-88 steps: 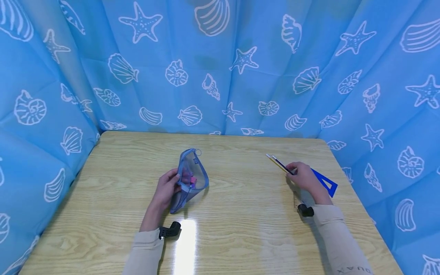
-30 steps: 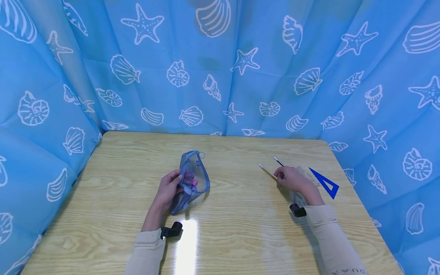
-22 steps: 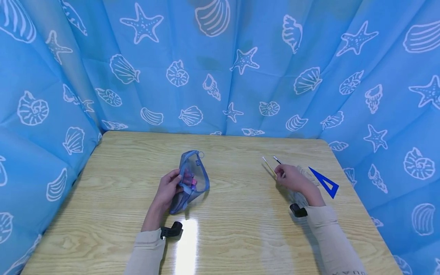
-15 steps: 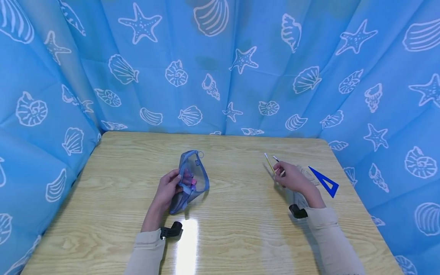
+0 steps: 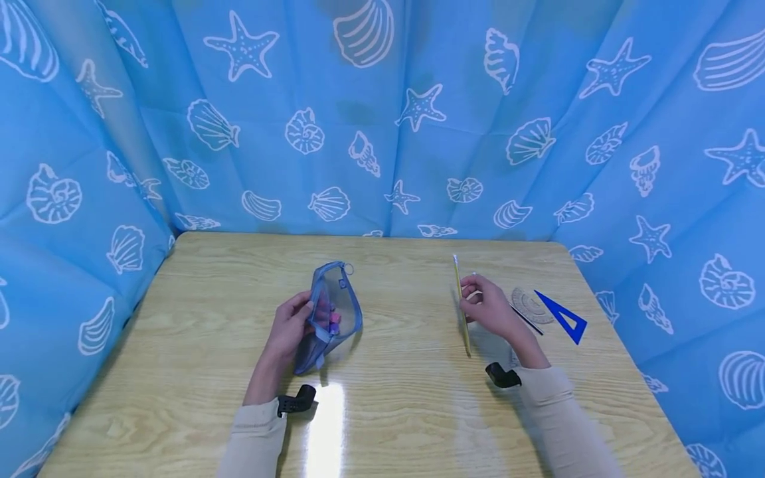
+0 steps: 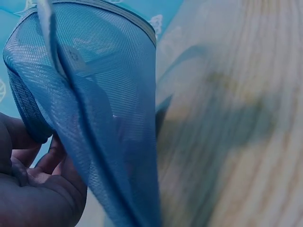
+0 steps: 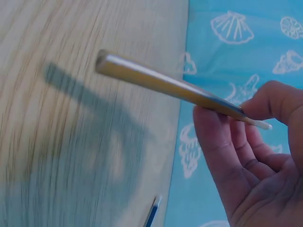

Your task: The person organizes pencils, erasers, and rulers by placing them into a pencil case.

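Observation:
My left hand (image 5: 291,325) grips one side of a blue mesh pencil pouch (image 5: 311,350), whose mouth gapes toward the right. Small pink and purple pieces (image 5: 335,319) show inside it. In the left wrist view the thumb and fingers hold the edge of the pouch (image 6: 123,90). My right hand (image 5: 491,309) pinches a yellow pencil (image 5: 464,332) between thumb and fingers. The right wrist view has this pencil (image 7: 147,81) raised off the table, its white end beyond the thumb. A dark pencil (image 5: 527,320) lies on the table, partly hidden under the right hand.
A clear protractor (image 5: 526,302) and a blue set square (image 5: 558,312) lie right of my right hand. Another clear item (image 5: 514,359) is mostly covered by the right wrist. Blue shell-print curtains (image 5: 382,133) hang behind and beside the wooden table (image 5: 406,398).
The right hand has shifted left and lifted the yellow pencil, turning it from slanted to nearly lengthwise. The dark pencil has stayed behind on the table. My left hand keeps hold of the pouch.

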A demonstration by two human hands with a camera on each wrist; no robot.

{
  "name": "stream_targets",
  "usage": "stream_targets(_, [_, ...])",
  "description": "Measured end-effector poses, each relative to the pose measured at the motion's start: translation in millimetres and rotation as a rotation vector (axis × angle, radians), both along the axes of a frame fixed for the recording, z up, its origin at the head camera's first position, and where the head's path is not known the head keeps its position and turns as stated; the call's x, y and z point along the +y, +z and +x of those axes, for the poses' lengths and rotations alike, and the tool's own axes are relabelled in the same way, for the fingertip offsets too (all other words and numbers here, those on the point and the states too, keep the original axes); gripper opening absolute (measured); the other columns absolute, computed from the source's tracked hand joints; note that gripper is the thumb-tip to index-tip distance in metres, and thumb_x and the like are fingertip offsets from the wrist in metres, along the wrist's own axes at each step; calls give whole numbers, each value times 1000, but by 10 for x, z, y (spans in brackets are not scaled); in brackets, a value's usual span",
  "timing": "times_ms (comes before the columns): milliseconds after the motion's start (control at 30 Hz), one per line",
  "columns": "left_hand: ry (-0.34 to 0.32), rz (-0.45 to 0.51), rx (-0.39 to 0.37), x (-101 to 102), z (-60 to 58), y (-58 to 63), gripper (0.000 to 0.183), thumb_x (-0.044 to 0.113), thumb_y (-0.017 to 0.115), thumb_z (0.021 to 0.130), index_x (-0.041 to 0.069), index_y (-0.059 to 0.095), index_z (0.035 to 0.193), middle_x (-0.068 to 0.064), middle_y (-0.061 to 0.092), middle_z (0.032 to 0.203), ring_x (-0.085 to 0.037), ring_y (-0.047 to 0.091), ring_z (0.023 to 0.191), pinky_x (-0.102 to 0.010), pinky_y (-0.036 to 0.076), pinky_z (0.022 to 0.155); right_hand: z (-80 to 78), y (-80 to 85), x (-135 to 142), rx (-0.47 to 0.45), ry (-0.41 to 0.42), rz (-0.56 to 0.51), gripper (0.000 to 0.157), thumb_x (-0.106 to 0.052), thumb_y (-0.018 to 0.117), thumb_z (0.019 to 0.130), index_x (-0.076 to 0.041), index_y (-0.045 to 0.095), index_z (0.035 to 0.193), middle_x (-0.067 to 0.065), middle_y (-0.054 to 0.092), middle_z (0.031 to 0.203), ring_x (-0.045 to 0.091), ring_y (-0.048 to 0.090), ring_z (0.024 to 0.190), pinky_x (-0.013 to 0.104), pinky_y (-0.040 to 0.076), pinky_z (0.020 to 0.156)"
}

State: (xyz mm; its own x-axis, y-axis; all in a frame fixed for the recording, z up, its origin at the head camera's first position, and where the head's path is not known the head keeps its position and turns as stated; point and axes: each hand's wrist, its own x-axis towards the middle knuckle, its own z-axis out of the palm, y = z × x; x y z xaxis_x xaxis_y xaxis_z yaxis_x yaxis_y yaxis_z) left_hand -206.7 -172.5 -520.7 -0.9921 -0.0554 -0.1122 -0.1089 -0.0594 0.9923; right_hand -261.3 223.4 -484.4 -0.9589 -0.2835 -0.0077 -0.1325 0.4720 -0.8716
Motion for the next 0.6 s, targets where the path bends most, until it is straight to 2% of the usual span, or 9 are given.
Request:
stream_targets(133, [-4,-2,-3,2,-2,74,33,10,38,110,-2,57,134,-16,67,117,-13,68,89,-27,56,75,11,22,-102,7,-1,-52,36,3,57,95,10,47,129,19,53,105,30,64,85,44,62,66])
stream_targets(400, [19,20,8,14,-13,156,34,8,40,109,-4,56,136,-9,59,112,-13,59,91,-25,54,75,-53,82,-424,29,-19,-197,36,6,55,94,9,46,129,16,52,104,14,59,80,48,62,69])
stream_targets(600, [55,-3,17,18,-29,202,33,7,41,108,-6,57,134,-10,60,111,-11,58,89,-24,53,73,-85,194,-749,47,-16,-285,39,4,54,96,6,44,133,14,52,104,14,59,79,49,62,72])
